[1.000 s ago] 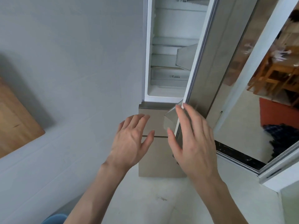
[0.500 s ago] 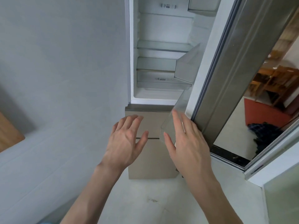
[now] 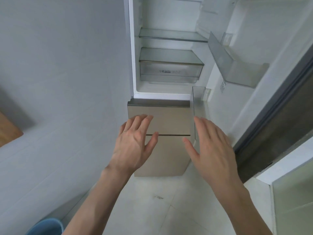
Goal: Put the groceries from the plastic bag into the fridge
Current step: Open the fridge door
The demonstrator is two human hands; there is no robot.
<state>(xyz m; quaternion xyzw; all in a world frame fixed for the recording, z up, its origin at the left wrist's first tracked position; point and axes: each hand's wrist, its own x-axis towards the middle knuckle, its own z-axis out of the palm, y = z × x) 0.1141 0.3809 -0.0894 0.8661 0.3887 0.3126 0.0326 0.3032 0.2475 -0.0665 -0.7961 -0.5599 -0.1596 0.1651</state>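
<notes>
The fridge (image 3: 159, 119) stands against the wall with its upper door (image 3: 264, 68) swung wide to the right. Inside I see glass shelves (image 3: 171, 37) and a clear crisper drawer (image 3: 170, 71), all bare. Clear bins (image 3: 237, 72) line the inside of the door. My left hand (image 3: 133, 143) hovers open in front of the beige lower drawers. My right hand (image 3: 211, 146) is open too, just below the lowest door bin (image 3: 199, 106), holding nothing. No plastic bag or groceries are in view.
A grey wall (image 3: 59, 65) runs along the left, with a wooden tabletop corner (image 3: 8, 133) at the left edge. A blue round object (image 3: 45, 226) sits at the bottom left. The dark outer edge of the fridge door (image 3: 279, 116) and a white frame (image 3: 288, 167) close in the right.
The fridge door has swung further open to the right. My right hand has come off the door's edge and both hands now hover apart before the lower drawers.
</notes>
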